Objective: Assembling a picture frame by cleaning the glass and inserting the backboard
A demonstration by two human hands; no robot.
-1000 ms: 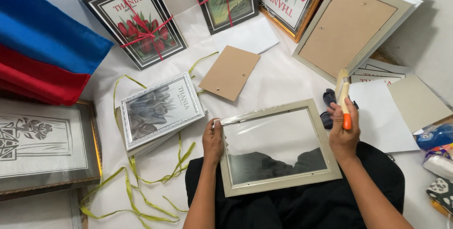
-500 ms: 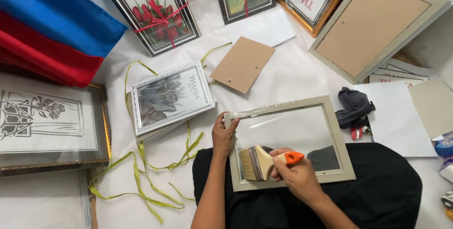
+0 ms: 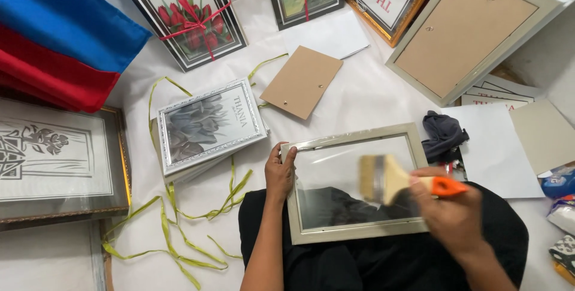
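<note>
A pale silver picture frame (image 3: 335,141) with bare glass rests on my lap, over black trousers. My left hand (image 3: 280,174) grips its left edge, thumb on the front. My right hand (image 3: 452,213) holds a flat paintbrush (image 3: 389,178) by its orange handle. The light bristles lie over the middle of the glass and are blurred with motion.
A silver framed tulip print (image 3: 206,124) lies to the left among yellow-green ribbon (image 3: 173,231). A brown backing board (image 3: 301,81) lies above the frame, and a dark cloth (image 3: 442,135) to its right. Ribbon-tied framed pictures (image 3: 185,12), a large frame face down (image 3: 467,30) and blue and red fabric (image 3: 54,39) surround these.
My right hand brought the brush from the right side down onto the glass, then swept it from the lower left towards the middle. My left hand stayed on the frame's edge.
</note>
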